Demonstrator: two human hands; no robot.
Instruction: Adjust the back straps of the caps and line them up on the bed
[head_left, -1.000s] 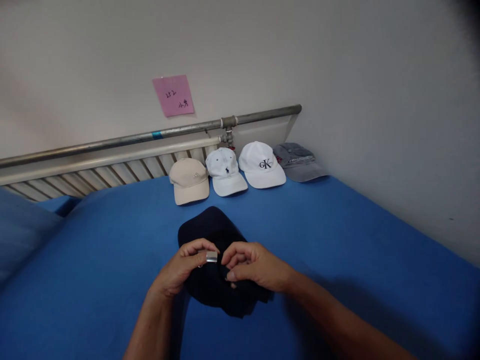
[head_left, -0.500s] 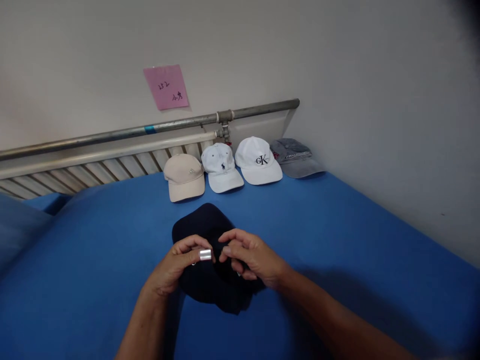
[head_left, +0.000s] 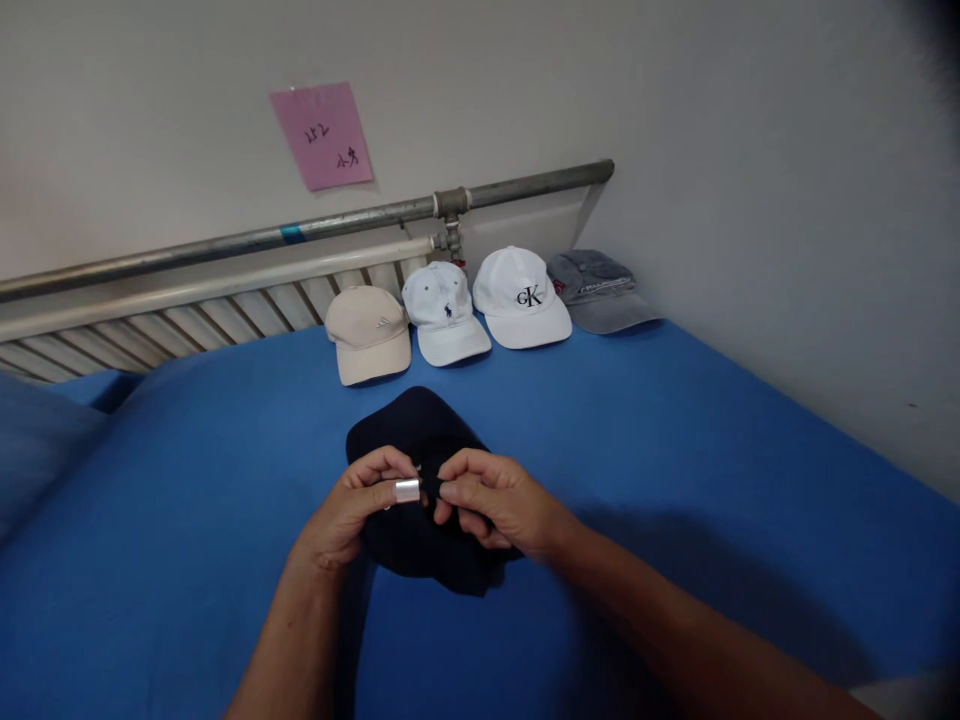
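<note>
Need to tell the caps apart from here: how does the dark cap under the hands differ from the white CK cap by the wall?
The dark navy cap lies mid-bed, crumpled, with the left hand and right hand pinching it; the white CK cap sits untouched in the row by the wall, crown rounded. The CK cap shows a black logo; the navy cap shows no clear logo. Both rest on the blue sheet.

Five caps are counted in all: one dark cap (head_left: 420, 440) is lying in front, and four are lined up behind it, namely one beige cap (head_left: 367, 333), two white caps (head_left: 444, 312) and one grey cap (head_left: 600, 290). Two hands (head_left: 360, 508), one pink note (head_left: 322, 136) and one metal pipe (head_left: 337, 221) are also seen.
</note>
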